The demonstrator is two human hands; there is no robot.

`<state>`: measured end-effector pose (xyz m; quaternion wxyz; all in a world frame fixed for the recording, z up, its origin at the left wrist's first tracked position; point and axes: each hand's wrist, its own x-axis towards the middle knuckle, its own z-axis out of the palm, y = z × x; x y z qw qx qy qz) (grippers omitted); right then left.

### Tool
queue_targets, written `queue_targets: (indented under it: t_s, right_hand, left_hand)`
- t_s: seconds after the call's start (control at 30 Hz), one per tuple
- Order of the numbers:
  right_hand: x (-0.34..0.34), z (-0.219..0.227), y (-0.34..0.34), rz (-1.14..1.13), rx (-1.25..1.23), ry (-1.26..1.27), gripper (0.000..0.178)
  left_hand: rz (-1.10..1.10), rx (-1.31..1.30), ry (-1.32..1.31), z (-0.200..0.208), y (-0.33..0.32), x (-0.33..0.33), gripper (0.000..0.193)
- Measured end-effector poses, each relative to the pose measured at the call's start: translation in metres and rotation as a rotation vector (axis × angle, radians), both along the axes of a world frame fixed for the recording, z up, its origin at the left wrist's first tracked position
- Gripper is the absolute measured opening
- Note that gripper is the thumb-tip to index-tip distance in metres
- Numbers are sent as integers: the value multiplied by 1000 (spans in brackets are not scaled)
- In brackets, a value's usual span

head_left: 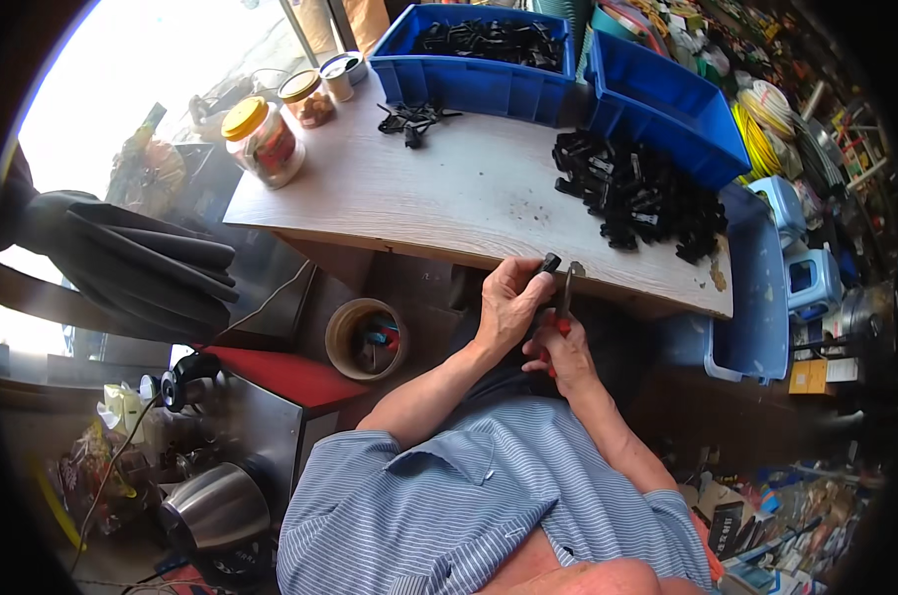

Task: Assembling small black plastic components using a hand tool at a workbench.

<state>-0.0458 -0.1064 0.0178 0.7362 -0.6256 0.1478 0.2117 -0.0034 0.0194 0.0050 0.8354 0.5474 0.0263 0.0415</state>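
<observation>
My left hand (508, 302) pinches a small black plastic part (549, 263) between thumb and fingers, just off the table's near edge. Red-handled pliers (565, 325) are in my closed right hand (566, 357); their metal jaws point up beside the black part, seemingly apart from it. Beyond my hands, a heap of similar black parts (642, 193) lies at the right of the white tabletop (370, 193). A smaller cluster of black pieces (414, 121) rests toward the back left. What exact kind the parts are, I cannot tell.
Along the back stand a blue bin (459, 84) full of black pieces and another blue bin (667, 134). Jars (261, 144) line the table's left end. Below are a round bucket (335, 337), a red-topped cabinet (280, 375) and, at right, a blue crate (756, 288).
</observation>
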Motion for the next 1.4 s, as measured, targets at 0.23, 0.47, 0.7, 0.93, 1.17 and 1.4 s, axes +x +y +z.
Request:
queue_targets:
  t_s: [0.23, 0.47, 0.7, 0.93, 1.17, 1.4]
  right_hand:
    - [-7, 0, -3, 65, -83, -5, 41]
    - [-5, 0, -3, 79, -110, -44, 46]
    - [-6, -3, -4, 90, -148, -70, 44]
    - [-7, -13, -4, 63, -102, -38, 43]
    - [-6, -22, -12, 77, -33, 34, 26]
    - [-10, -15, -8, 21, -40, 12, 23]
  left_hand:
    - [-2, 43, -25, 0, -9, -4, 22]
    - [-37, 59, -6, -4, -11, -5, 21]
    - [-13, 114, -7, -7, -13, -4, 20]
    - [-26, 123, 1, -9, -15, -3, 19]
    - [-46, 138, -11, -11, -16, -3, 20]
    - [-17, 123, 25, -11, -20, -7, 19]
